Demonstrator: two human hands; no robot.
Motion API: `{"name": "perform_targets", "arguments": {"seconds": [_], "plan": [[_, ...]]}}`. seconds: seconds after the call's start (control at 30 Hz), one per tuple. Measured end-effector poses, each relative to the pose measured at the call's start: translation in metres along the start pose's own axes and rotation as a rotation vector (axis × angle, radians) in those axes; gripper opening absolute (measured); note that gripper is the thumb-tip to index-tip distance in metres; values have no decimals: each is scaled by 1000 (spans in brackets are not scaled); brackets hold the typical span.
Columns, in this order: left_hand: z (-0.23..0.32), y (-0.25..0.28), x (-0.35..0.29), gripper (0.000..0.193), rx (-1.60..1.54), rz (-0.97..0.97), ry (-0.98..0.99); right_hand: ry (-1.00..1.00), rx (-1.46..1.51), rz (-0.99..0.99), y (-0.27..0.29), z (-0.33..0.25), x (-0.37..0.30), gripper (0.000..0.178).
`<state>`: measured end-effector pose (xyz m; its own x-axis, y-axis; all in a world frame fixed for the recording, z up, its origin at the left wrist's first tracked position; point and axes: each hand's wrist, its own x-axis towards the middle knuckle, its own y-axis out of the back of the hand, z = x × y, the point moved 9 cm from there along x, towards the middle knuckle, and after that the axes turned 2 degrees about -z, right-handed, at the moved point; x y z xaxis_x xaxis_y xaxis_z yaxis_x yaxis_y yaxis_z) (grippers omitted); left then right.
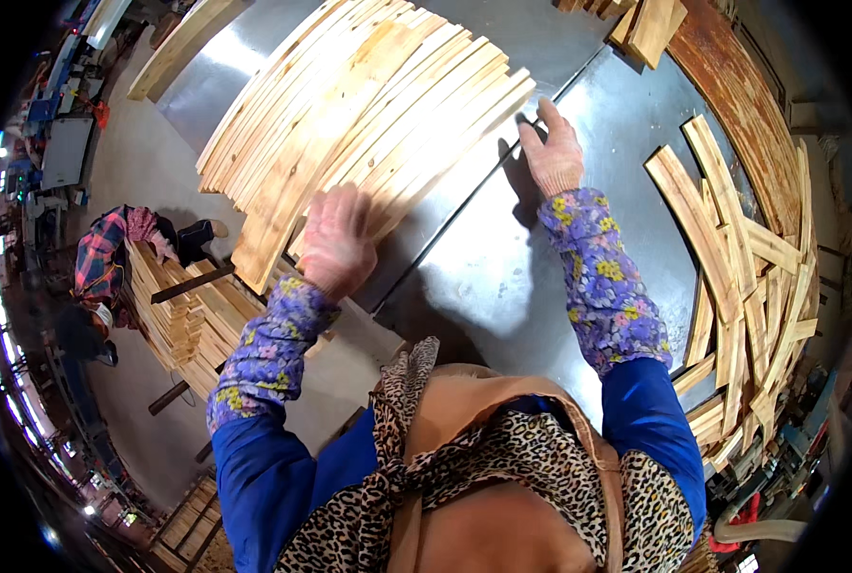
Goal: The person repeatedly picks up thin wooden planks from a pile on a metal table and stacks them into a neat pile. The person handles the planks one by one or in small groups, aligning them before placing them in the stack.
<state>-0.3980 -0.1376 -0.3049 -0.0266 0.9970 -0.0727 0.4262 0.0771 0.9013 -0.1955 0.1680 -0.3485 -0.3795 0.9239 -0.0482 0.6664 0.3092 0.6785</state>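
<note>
Pressing flat on the near ends of the slats (368,124), the left hand (338,241) lies with fingers spread and slightly blurred, palm down on the wood, gripping nothing; this looks like a way to keep the stack from sliding or fanning further. The slats sit as a wide, shallow stack on a metal table (502,277), long edges side by side, near ends overhanging the table's left edge. The right hand (552,148) rests at the stack's right side, fingers together and stretched forward, fingertips touching the edge of the outermost slat while the palm lies on the bare metal; it too is open, closed on nothing, and seems placed to square that side against the other hand. A dark seam (464,205) runs along the table just beside the stack. Well apart to the right lies a loose heap of offcuts (741,286), crossing one another at odd angles, likely tossed there out of the way. A few short blocks (650,27) sit at the far edge. Below the table on the left, more slats are piled on a low stack (182,315), and another person (101,277) in a plaid shirt bends beside it.
</note>
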Motion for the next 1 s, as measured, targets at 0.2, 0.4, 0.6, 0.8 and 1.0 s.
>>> {"name": "perform_targets", "arguments": {"seconds": [0.2,0.4,0.6,0.8,1.0], "plan": [[-41,13,-5,66,-770,161,219,75,-412,-149,-21,-58,94,63],[-52,-5,-16,54,-816,238,283,81,3,-149,-3,-68,96,57],[-77,13,-15,32,-486,202,402,-305,369,-47,-67,8,-46,75],[-191,-2,-3,28,-487,260,345,-613,1308,-564,-287,-24,-150,94],[-212,-60,-40,52,-253,28,386,-47,122,-515,-80,3,-125,72]]}}
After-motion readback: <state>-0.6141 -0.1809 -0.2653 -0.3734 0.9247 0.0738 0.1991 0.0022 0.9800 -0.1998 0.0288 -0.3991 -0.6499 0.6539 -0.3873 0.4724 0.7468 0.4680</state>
